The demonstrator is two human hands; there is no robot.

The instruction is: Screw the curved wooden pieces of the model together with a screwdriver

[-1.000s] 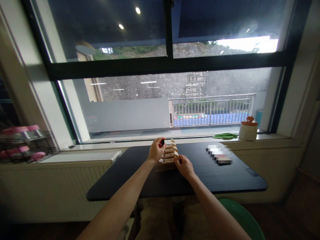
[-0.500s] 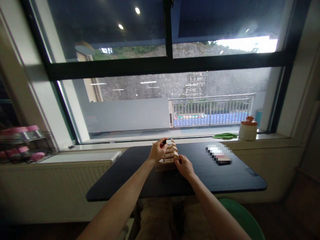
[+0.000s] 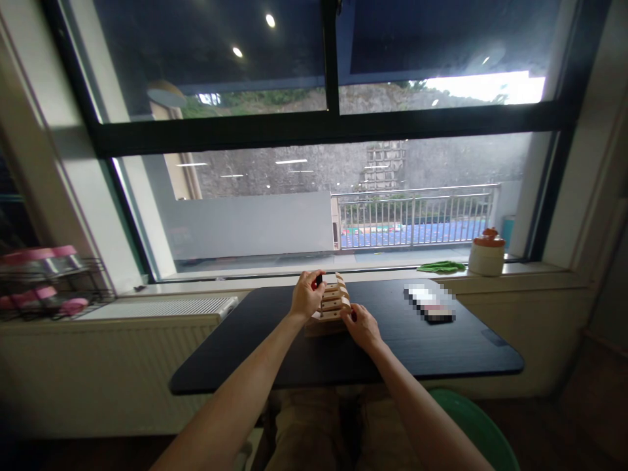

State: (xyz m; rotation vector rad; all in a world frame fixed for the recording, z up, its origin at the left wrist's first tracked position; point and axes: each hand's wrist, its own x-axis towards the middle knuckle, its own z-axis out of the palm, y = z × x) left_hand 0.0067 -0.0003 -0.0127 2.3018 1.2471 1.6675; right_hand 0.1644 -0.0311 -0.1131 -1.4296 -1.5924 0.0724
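A light wooden piece (image 3: 333, 305) with several slats and small dark holes is on the dark tabletop (image 3: 235, 350). Along its right side runs a curved edge with pale and brown bands. My left hand (image 3: 305, 297) is at its left side, fingers closed on a small black and red object (image 3: 318, 281) that is too small to name. My right hand (image 3: 364, 326) grips the lower right corner of the wooden piece between thumb and fingers. Part of the wooden piece's left side is hidden by my left hand.
A blurred-out flat object (image 3: 432, 304) lies on the table's right. On the windowsill are a green cloth (image 3: 441, 267) and a white jar with an orange lid (image 3: 487, 253). A radiator (image 3: 147, 347) and a wire rack with pink-lidded containers (image 3: 53, 281) stand left; a green stool (image 3: 471, 425) is below.
My left hand has shifted slightly left and turned a little, and red now shows on the small object in it. My right hand and the wooden piece look unmoved.
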